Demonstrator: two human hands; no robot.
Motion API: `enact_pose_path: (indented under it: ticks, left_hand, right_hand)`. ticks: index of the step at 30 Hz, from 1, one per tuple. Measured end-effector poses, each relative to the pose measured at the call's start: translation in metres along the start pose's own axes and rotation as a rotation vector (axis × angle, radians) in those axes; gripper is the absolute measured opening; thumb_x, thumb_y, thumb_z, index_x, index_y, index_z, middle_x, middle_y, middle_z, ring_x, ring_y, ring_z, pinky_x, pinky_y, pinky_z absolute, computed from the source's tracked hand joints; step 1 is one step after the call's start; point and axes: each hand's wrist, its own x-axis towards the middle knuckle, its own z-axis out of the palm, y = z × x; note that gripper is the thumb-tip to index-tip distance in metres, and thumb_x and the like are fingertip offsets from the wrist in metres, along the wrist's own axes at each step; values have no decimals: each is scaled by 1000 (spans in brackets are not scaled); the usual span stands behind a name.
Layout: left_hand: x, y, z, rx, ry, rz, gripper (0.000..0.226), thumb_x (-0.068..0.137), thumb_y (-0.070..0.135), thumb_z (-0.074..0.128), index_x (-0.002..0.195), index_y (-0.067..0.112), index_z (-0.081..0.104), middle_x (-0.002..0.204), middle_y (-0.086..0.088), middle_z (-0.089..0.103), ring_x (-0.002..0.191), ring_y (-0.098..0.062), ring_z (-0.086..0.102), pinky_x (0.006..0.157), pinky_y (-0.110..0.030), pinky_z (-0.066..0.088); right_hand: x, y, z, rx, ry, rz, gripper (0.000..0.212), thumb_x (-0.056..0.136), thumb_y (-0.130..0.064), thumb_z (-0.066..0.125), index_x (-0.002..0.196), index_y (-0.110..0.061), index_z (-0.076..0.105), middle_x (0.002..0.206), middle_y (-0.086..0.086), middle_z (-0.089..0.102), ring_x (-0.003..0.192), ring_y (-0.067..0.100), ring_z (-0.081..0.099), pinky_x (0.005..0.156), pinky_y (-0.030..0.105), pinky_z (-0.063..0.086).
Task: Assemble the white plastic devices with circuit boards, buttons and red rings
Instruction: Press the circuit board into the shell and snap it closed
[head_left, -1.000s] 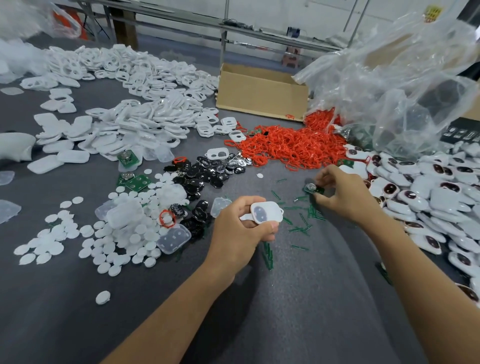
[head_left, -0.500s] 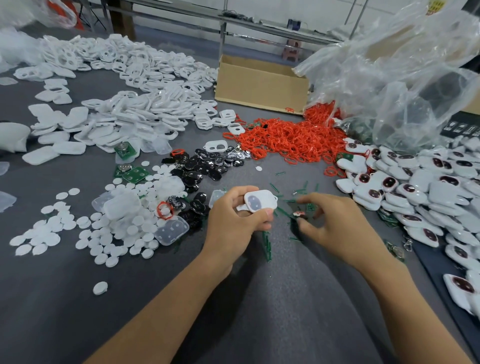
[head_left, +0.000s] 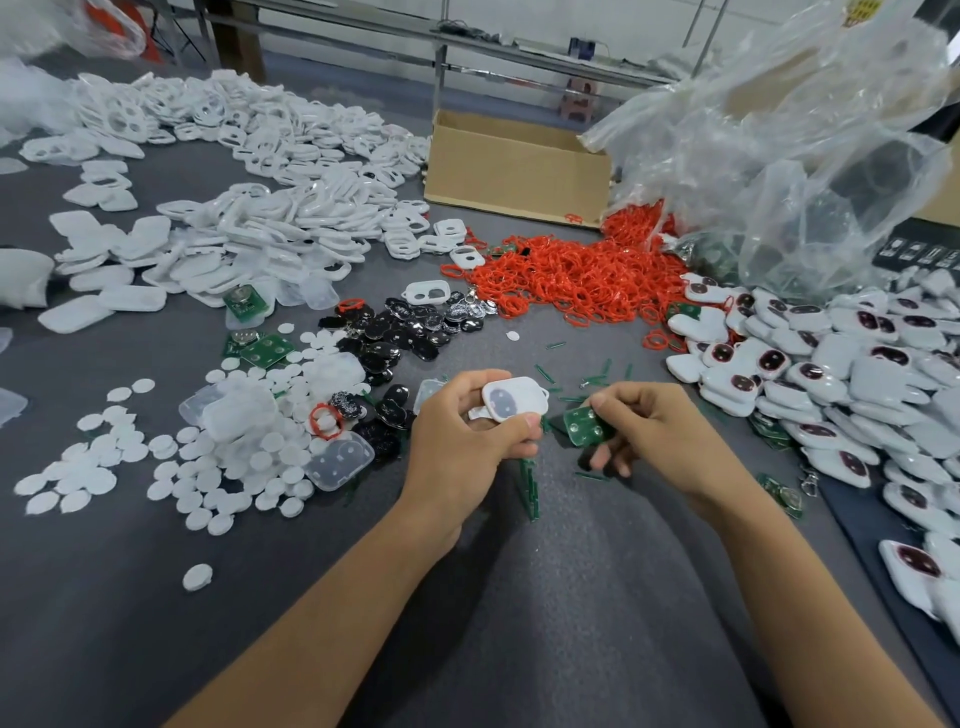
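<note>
My left hand (head_left: 467, 436) grips a white plastic shell (head_left: 511, 399) between thumb and fingers, its grey oval inside facing up. Just to its right, my right hand (head_left: 649, 431) pinches a small green circuit board (head_left: 584, 427) close beside the shell, not touching it. A heap of red rings (head_left: 576, 280) lies behind the hands. Black buttons (head_left: 415, 332) are scattered to the upper left. Assembled white devices (head_left: 810, 364) with dark windows are piled at the right.
White shell halves (head_left: 249, 228) cover the far left of the grey table (head_left: 571, 597). White discs (head_left: 171, 467) and clear covers (head_left: 340, 460) lie at the near left. A cardboard box (head_left: 514, 171) and a clear plastic bag (head_left: 805, 156) stand behind. Green plastic slivers (head_left: 530, 488) litter the middle.
My right hand has come from the pile at the right towards the left hand, bringing the green circuit board up beside the shell. The left hand has stayed put with the shell.
</note>
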Motion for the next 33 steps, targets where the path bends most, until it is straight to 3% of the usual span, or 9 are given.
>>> enact_pose_path:
  ticks: [3,6,8,12,17,21,25,30,33]
  left_hand:
    - [1,0,0,-2,4,-4,41,77,-11,71,114,4,62,104,-19,67,71,-21,71,64,-27,60]
    - [1,-1,0,8,3,-6,41,77,-11,72,114,5,62,105,-19,68,71,-21,72,65,-28,60]
    - [1,-1,1,7,11,-4,41,76,-11,73,113,5,62,105,-20,68,73,-23,71,64,-28,60]
    - [1,-1,1,-3,28,-2,40,76,-11,73,111,6,63,105,-20,67,76,-28,71,65,-28,60]
    - [0,0,2,-7,31,-2,39,77,-11,71,111,5,62,105,-19,67,75,-27,71,63,-27,60]
    - [0,-1,2,0,36,-1,39,77,-11,71,112,6,62,105,-18,68,76,-28,72,63,-27,60]
    - [0,-1,2,16,35,3,39,78,-9,72,112,7,63,103,-18,68,76,-27,72,65,-29,60]
    - [0,0,1,26,33,9,38,78,-8,72,112,7,63,103,-18,68,72,-24,71,65,-29,60]
    - [0,0,1,17,31,10,38,78,-9,72,112,6,63,104,-19,68,73,-23,70,64,-27,60]
  right_hand:
    - [-3,-2,-2,-10,53,-33,17,96,-6,52,88,5,63,53,8,63,43,16,59,40,19,42]
    - [-8,-3,-5,-489,263,-242,10,91,-6,59,88,-6,69,69,9,68,57,18,62,58,19,43]
    - [-13,-9,-1,-754,323,-362,11,88,-8,64,95,-7,72,83,11,67,73,25,61,70,28,40]
    - [-20,-16,9,-675,133,-475,15,89,-12,64,101,-9,72,81,2,65,67,13,53,69,18,34]
    - [-17,-12,-10,-574,207,-405,29,84,11,56,95,-9,73,75,-2,65,62,12,58,66,8,39]
    - [-16,-1,-7,-617,151,-305,15,83,-17,71,98,-16,72,85,-3,69,74,11,61,69,13,41]
    - [-11,10,1,-804,144,-221,32,79,-39,74,101,-16,68,87,-4,53,91,20,53,73,25,31]
    - [-13,5,8,-629,300,-308,21,73,-13,78,75,-19,58,70,-9,54,67,13,53,66,30,40]
    - [-15,3,9,-664,339,-348,21,72,-4,75,78,-16,58,69,-7,52,63,16,51,61,23,35]
